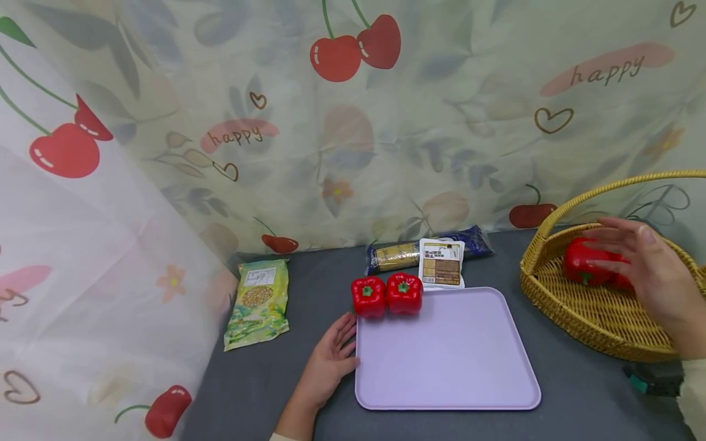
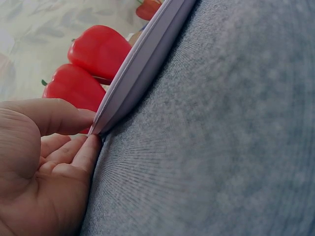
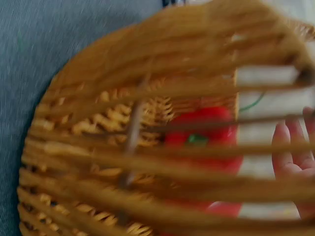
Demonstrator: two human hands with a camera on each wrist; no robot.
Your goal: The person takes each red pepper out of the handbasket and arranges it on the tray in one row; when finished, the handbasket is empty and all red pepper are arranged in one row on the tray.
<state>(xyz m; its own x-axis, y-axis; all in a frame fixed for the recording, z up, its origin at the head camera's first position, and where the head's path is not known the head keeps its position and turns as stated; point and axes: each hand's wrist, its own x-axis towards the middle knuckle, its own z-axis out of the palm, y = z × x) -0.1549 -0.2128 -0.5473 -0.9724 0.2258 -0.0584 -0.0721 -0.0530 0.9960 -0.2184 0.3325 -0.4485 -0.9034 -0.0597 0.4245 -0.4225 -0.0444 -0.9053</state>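
In the head view, my left hand (image 1: 328, 362) is at the left edge of a pale purple tray (image 1: 447, 361). The left wrist view shows the thumb and fingertips pinching the tray's rim (image 2: 123, 83). Two red bell peppers (image 1: 368, 296) (image 1: 404, 294) stand side by side at the tray's far left corner. My right hand (image 1: 653, 275) is above a woven basket (image 1: 557, 306), fingers extended and holding nothing. Below it, red bell peppers (image 1: 586, 262) lie in the basket, partly hidden by the hand. Basket slats blur much of the right wrist view.
A green and yellow food bag (image 1: 258, 303) lies left of the tray. Behind the tray are a white pouch (image 1: 441, 262) and a long blue package (image 1: 475, 242). The basket's arched handle (image 1: 618, 182) rises at right. A printed curtain (image 1: 358, 153) hangs behind the table.
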